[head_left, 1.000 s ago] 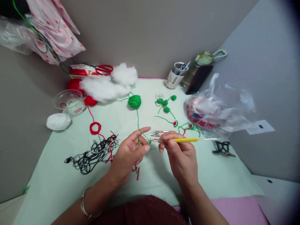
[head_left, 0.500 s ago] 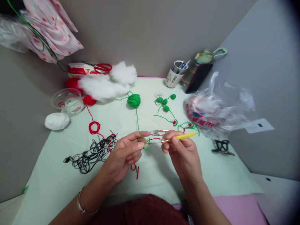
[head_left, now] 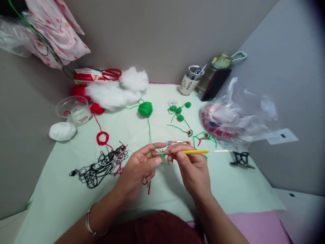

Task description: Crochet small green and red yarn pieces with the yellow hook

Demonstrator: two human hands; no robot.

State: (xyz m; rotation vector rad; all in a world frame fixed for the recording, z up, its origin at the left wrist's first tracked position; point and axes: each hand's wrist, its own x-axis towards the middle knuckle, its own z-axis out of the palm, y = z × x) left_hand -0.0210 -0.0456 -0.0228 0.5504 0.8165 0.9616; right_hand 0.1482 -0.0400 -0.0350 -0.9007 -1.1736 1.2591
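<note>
My right hand [head_left: 191,166] is closed on the yellow handle of a crochet hook [head_left: 195,151], whose thin metal tip points left. My left hand [head_left: 142,164] is closed on green yarn, its index finger stretched out with the strand over it. A small green yarn piece [head_left: 163,155] sits between the hands at the hook's tip; its details are too small to make out. From the finger, the strand runs up the table to a green yarn ball [head_left: 145,109]. Just beyond my fingertips lie small thread snips [head_left: 177,142] with orange-red edges, partly covered by my right hand.
Tangled black cord [head_left: 99,167] and a red yarn ring [head_left: 102,138] lie left. White stuffing [head_left: 114,93], red scissors [head_left: 112,74] and a clear tub [head_left: 74,110] stand behind. Right are small green balls [head_left: 179,110], a plastic bag [head_left: 236,115], a pen can [head_left: 189,81] and a black claw clip [head_left: 241,160].
My right hand has moved left, bringing the hook close to my left fingers. The hook now lies nearly level, and the hands are nearer each other.
</note>
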